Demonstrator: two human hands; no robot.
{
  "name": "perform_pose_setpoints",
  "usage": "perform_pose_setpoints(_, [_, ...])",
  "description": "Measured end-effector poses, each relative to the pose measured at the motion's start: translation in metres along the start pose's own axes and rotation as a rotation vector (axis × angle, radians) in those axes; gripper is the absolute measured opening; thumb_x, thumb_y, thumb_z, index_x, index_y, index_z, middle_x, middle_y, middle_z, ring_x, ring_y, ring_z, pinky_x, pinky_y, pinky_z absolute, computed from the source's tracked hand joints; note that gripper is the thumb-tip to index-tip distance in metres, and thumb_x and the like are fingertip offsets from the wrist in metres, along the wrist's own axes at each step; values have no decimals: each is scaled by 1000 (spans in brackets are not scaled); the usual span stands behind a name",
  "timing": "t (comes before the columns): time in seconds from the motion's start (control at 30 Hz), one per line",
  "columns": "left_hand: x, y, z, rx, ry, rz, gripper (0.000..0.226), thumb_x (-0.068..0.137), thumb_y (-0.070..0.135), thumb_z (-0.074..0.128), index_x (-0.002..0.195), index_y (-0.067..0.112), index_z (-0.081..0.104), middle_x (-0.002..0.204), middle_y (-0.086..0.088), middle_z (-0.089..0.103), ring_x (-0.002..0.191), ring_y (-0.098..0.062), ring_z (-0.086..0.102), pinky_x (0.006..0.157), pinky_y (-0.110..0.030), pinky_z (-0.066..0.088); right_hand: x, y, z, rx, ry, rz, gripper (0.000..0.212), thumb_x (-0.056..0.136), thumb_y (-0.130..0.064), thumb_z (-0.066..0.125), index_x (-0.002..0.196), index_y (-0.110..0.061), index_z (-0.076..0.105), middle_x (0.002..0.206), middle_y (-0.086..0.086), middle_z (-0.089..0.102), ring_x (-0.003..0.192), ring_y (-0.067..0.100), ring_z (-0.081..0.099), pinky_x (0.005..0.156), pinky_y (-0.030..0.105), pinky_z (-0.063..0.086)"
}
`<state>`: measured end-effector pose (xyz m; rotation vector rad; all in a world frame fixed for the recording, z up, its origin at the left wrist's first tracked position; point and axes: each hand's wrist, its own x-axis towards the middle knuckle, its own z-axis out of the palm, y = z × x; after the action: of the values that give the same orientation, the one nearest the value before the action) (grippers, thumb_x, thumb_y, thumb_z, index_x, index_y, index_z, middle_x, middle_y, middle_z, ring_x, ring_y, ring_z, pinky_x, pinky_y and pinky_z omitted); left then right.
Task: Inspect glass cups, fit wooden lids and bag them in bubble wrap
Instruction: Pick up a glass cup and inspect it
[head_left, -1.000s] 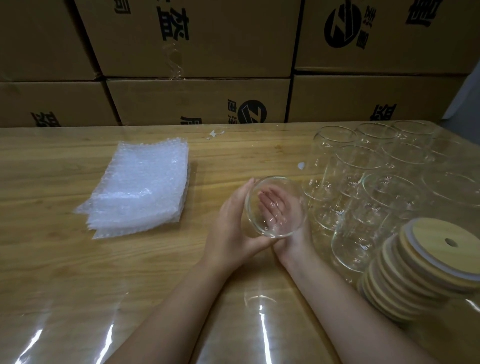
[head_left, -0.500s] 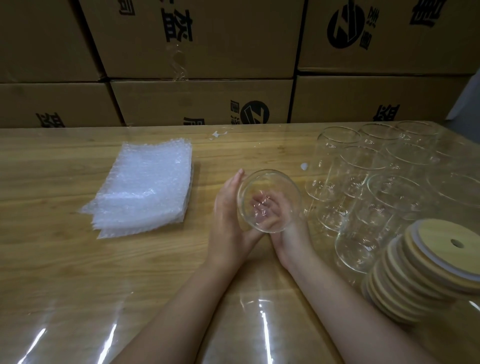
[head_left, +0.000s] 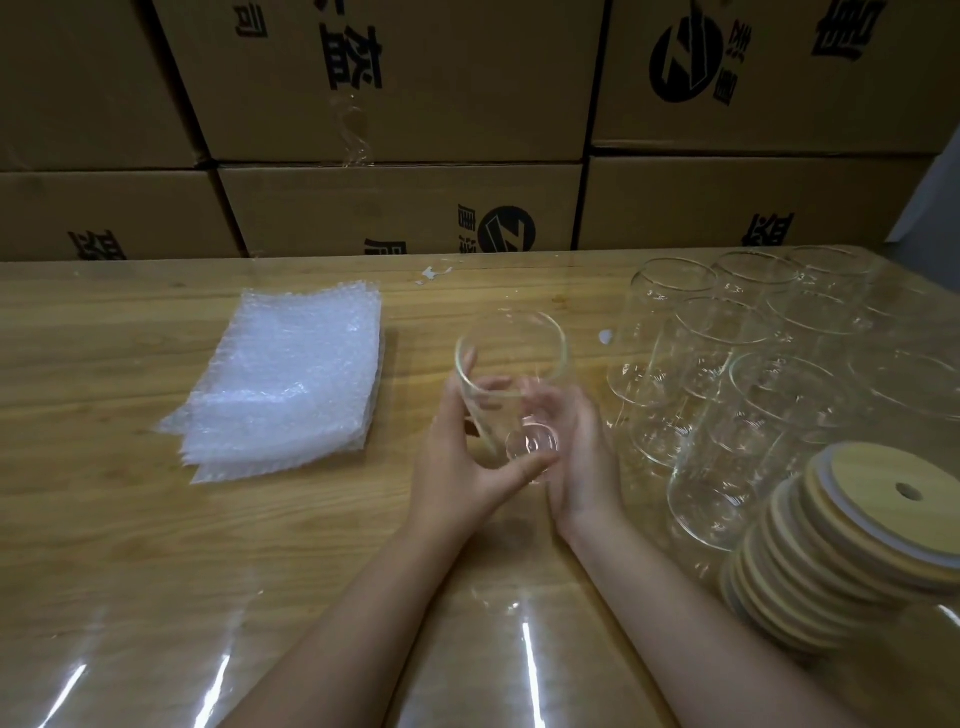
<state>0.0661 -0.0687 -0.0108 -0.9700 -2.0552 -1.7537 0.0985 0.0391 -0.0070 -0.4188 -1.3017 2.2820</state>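
centre frame | left hand (head_left: 457, 467) thumb under cup (head_left: 511, 353) base | right hand (head_left: 584, 457) fingers wrapped behind | my forearms angle inward

packing workshop | stacked cardboard cartons (head_left: 400, 208) | wooden table (head_left: 130, 519)

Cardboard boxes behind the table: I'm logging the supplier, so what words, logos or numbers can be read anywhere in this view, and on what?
"Z", a stroke inside a black round logo: on the upper right box and the lower middle box.
Large black characters on the boxes: upside down and cropped, not readable.
Wooden lids, glass cups, bubble wrap bags: no text.
Numbers: none.
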Motion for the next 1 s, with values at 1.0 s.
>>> perform_pose_setpoints(1.0, [15,-3,-28,-850,-452,-857,70,78,41,59,144,35,37,128,-25,59,95,-40,53,66,-36,37,-12,2,2,-305,-98,-331,39,84,-55,46,122,-62,40,147,-18,34,130,-10,38,89,4,38])
